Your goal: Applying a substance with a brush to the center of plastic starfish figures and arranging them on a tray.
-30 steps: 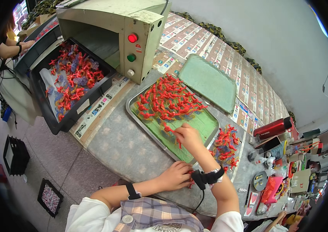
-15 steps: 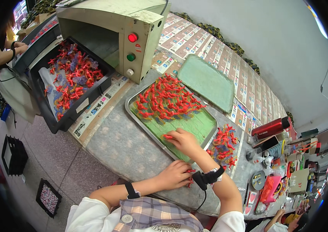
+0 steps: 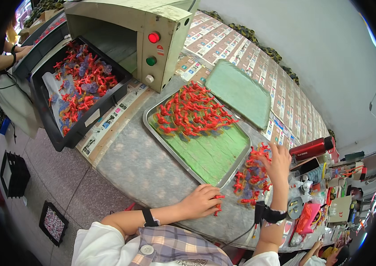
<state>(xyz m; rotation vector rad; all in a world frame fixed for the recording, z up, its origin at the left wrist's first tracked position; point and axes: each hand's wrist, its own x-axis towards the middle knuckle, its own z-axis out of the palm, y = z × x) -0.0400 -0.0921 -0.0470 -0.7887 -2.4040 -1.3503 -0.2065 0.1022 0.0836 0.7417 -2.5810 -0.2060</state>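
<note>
A beige oven [image 3: 152, 31] stands at the bench's far end, above a black bin [image 3: 77, 128] of red parts. A metal tray [image 3: 170, 148] holds more red pieces [image 3: 188, 113] on green mat. Right hand [image 3: 277, 162], fingers spread, rests on the loose pile [image 3: 250, 177] beside the tray; left hand [image 3: 201, 201] pinches one red piece [image 3: 217, 205] just before the tray

Small red plastic parts [image 3: 252, 176], heaped beside tray [image 3: 236, 165]

bright even light | soft shadows | sharp centre | fisheye-bent, dark rim
</note>
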